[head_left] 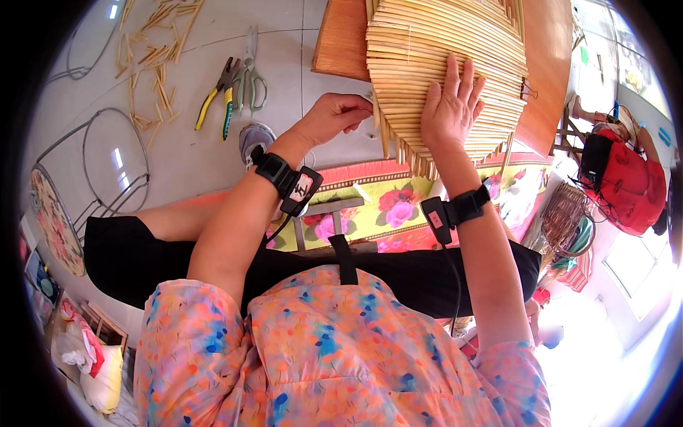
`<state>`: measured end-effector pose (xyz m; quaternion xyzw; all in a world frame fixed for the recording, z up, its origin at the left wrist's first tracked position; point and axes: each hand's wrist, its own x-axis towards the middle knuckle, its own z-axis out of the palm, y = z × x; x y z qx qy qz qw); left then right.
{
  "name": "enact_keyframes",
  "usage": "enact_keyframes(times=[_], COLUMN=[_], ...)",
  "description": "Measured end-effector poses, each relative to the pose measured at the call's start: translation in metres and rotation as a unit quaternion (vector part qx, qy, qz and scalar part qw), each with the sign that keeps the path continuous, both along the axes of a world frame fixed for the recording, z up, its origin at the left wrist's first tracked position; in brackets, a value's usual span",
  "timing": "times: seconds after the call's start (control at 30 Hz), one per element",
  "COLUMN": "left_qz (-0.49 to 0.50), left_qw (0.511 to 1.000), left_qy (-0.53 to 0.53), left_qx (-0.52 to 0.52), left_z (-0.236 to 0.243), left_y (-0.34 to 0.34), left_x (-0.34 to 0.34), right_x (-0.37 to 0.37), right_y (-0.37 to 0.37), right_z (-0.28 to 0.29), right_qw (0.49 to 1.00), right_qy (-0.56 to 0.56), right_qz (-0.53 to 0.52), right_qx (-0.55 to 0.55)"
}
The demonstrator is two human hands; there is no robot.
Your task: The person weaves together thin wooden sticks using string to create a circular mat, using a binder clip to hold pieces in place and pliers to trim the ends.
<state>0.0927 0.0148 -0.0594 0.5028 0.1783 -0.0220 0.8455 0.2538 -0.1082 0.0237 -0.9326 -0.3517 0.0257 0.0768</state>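
Observation:
A panel of pale yellow sticks (441, 35), laid side by side in rows, lies on a brown wooden board in front of me. My right hand (452, 110) rests flat on the panel, fingers spread. At the panel's left edge, the fingers of my left hand (334, 119) are pinched together; what they hold, if anything, is too small to make out. Stick ends of uneven length stick out along the near edge. A black binder clip (528, 90) grips the panel's right edge.
Left on the tiled floor lie scissors (249, 78), yellow-and-green pliers (219, 96) and several cut stick pieces (160, 53). Metal-framed stools (60, 220) stand at left. Floral cloth (398, 206) hangs below the brown board (341, 43). A wicker basket (565, 213) and a person in red (622, 178) are at right.

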Motion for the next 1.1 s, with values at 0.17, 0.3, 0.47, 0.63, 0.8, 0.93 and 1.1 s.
enact_keyframes(times=[0.17,0.3,0.47,0.63,0.8,0.93,1.1], left_qz=[-0.005,0.016,0.01,-0.026,-0.001,0.014,0.013], left_qw=[1.0,1.0,0.999,0.999,1.0,0.999,0.998], left_qy=[0.004,-0.014,-0.006,0.023,0.008,-0.006,-0.022], left_qx=[-0.009,-0.016,0.035,0.031,0.011,0.044,0.053], left_z=[-0.004,-0.015,-0.018,-0.011,-0.012,-0.011,-0.009], left_y=[-0.002,-0.008,-0.001,0.008,0.006,0.009,0.011], left_x=[0.003,0.006,0.01,0.009,0.009,0.011,0.014], right_x=[0.0,-0.001,0.0,0.0,-0.001,-0.001,-0.001], right_y=[0.0,0.0,0.0,-0.001,0.001,0.001,0.0], right_z=[0.001,0.0,0.002,0.001,0.002,0.002,0.003], right_qw=[1.0,1.0,1.0,1.0,1.0,1.0,1.0], right_qy=[-0.005,-0.001,0.0,-0.004,-0.002,-0.002,-0.007], right_qz=[0.006,0.007,0.009,0.005,0.007,0.005,0.002], right_qx=[0.0,0.003,0.011,0.006,0.013,0.011,0.004])
